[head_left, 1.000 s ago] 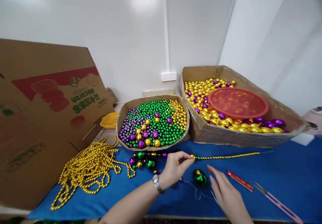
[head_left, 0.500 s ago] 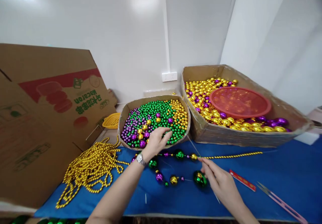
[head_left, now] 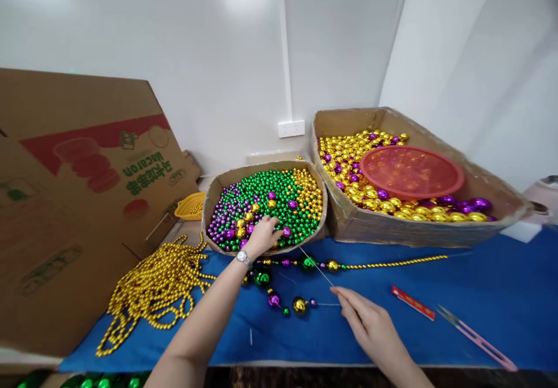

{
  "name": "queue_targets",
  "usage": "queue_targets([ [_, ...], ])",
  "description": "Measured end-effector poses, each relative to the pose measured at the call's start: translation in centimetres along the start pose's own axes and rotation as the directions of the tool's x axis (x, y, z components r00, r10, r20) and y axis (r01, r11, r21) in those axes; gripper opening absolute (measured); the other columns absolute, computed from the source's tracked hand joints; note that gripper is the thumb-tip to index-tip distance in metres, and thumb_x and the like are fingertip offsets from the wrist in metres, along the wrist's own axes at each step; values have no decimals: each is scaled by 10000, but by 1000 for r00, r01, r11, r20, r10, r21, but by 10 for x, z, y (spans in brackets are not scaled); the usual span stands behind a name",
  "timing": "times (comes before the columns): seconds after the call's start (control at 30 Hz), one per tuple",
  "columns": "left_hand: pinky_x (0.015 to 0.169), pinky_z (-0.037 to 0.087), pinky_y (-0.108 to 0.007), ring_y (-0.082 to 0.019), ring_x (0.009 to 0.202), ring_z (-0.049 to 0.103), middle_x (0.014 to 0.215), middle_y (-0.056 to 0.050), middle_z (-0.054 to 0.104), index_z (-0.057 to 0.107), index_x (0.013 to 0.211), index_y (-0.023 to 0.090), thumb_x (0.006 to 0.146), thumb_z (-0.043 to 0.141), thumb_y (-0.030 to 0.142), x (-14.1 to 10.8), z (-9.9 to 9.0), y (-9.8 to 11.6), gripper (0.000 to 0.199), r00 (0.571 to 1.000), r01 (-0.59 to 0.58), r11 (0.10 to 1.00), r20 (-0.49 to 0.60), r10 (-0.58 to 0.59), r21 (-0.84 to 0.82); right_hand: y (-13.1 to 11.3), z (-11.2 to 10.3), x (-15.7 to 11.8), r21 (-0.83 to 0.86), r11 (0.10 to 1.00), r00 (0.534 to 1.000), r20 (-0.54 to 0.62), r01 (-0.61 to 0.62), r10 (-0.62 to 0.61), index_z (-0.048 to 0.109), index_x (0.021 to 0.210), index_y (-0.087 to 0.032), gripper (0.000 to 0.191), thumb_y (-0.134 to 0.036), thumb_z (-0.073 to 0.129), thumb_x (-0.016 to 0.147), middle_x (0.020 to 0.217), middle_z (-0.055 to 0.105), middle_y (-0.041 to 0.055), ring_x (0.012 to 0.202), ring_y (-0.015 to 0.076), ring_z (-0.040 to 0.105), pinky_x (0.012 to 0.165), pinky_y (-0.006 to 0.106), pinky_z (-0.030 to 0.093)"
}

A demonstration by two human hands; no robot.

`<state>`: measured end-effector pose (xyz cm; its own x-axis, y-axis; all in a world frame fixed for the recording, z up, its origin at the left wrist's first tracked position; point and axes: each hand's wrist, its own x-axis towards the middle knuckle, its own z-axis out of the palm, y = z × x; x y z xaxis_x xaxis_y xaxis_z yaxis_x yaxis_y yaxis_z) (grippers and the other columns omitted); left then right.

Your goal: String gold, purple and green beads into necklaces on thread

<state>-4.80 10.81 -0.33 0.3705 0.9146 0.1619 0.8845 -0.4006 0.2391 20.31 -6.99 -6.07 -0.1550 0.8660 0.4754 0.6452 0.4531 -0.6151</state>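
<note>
On the worktop's blue cloth (head_left: 471,295), a beaded strand (head_left: 307,262) lies before the bead-filled box (head_left: 325,216), where the left hand (head_left: 264,236) dips with loosely curled fingers, their grip unclear, while the right hand's (head_left: 368,321) fingers pinch a thin thread (head_left: 320,270).

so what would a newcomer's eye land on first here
Probably the cardboard box of small green, purple and gold beads in the middle, with the left hand dipped into it. Next, the bigger box to its right, where a red basket sits on larger gold and purple beads, then the heap of gold bead strings at left.
</note>
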Motion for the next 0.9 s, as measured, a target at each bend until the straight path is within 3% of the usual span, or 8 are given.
queue_targets([
  [0.1,821,444,-328,-254,911,605,958,-104,643,636,1043,159,810,588,356,1,3,1,309,998,-28,999,47,30,-38,0,2,-1,-21,999,1000,-13,26,-26,651,1075,-195,310,-294,386,947,1001,722,65,875,180,700,744,252,578],
  [0.27,904,410,-358,-268,1027,566,1115,-126,609,540,1234,169,807,578,301,12,11,20,449,993,-92,982,51,102,-164,2,3,-2,-39,999,999,-29,32,-33,651,1069,-195,300,-298,397,947,1025,716,66,910,181,691,795,259,568],
  [0.4,954,376,-383,-268,1009,570,1028,-105,641,643,1068,188,735,662,262,23,25,40,341,988,-114,939,62,142,-325,5,5,-3,-41,999,1000,-20,5,-6,647,1079,-200,315,-304,379,952,1034,713,74,917,193,690,800,280,569],
  [0.5,955,371,-415,-285,991,571,921,-105,650,676,896,164,683,714,253,27,29,46,234,993,-86,878,27,112,-471,5,3,-4,-51,999,1000,-16,6,-7,640,1092,-196,318,-300,374,952,1035,712,75,918,195,689,808,285,566],
  [0.63,814,472,-371,-221,861,614,909,-82,650,619,1043,154,805,582,432,14,19,47,367,998,-55,723,-15,62,-689,2,0,-5,-59,998,999,-27,-21,20,607,1155,-217,322,-297,372,951,1065,703,65,930,190,686,783,267,570],
  [0.7,779,497,-346,-182,829,627,959,-81,650,567,1131,162,853,505,475,0,12,49,424,999,-37,570,-13,46,-821,0,-1,-5,-57,998,999,-30,-17,16,602,1166,-222,322,-290,377,947,1071,700,64,930,188,686,780,262,568],
  [0.83,853,493,-365,-185,875,642,978,-86,655,599,1068,157,790,641,422,-29,2,56,386,992,124,-127,127,-13,-984,-3,2,-3,-67,996,997,-62,52,-56,624,1141,-215,311,-268,398,934,1032,714,60,898,182,695,775,254,571],
  [0.9,863,490,-363,-200,900,645,958,-86,665,615,1051,157,790,649,409,-41,1,60,364,980,176,-330,198,-34,-927,-2,4,-3,-87,993,993,-74,84,-90,625,1140,-209,311,-257,400,932,1020,717,60,884,180,698,760,253,575],
])
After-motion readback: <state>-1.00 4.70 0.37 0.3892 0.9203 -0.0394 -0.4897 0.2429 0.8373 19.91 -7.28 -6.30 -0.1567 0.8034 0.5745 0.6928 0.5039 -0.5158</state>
